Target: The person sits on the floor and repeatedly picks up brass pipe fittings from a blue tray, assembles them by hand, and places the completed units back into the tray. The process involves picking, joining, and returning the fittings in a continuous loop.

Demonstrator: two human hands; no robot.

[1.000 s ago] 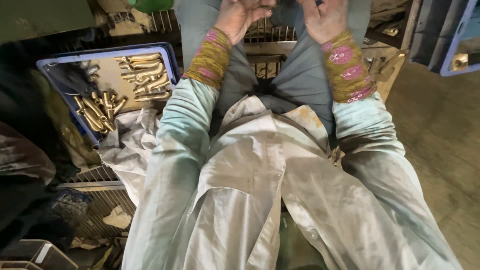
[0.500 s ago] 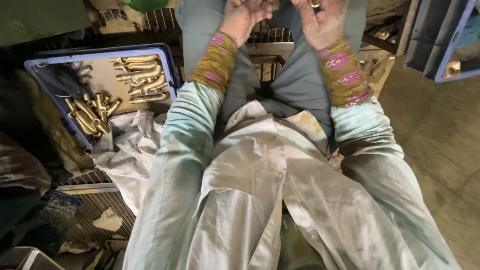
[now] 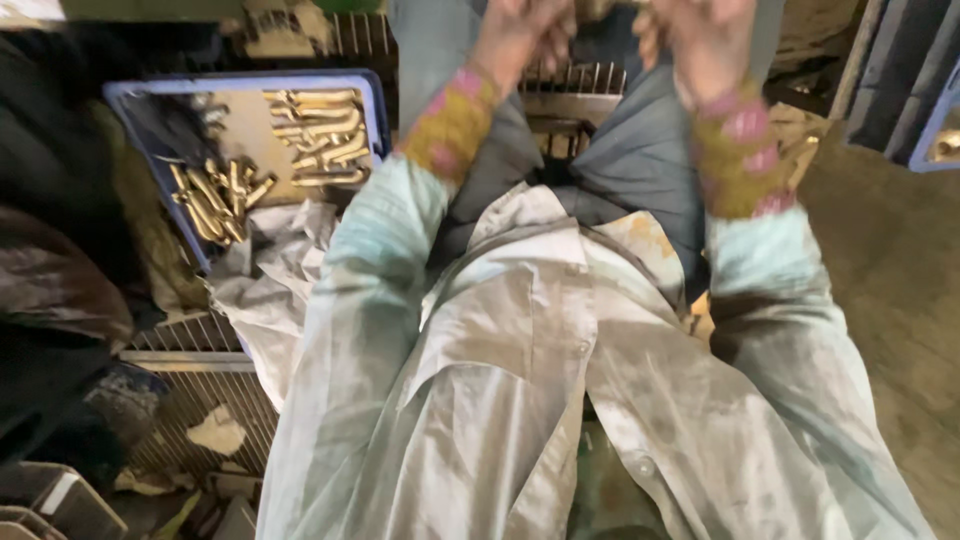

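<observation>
- We see a small brass piece [image 3: 600,8] at the very top edge of the view, between our two hands. Most of it is cut off, so we cannot tell its shape.
- Our left hand [image 3: 520,35] is up by the piece. Its fingers curl in toward it, but the view is blurry and cut off, so we cannot tell if they pinch it.
- Our right hand [image 3: 705,40] is just beside the piece on the other side. Its fingers are out of the view, so we cannot tell how they are.
- Both wrists wear knitted cuffs [image 3: 450,125] in yellow and pink, over pale blue sleeves [image 3: 350,330].
- Below the hands are our grey trousers [image 3: 630,150] and a dirty white coat [image 3: 520,380].
- To our left sits a blue tray [image 3: 372,110] with many brass parts [image 3: 315,135] in it, some in rows and some in a heap.
- A white rag [image 3: 265,300] lies by the tray, on a metal grate [image 3: 190,390].
</observation>
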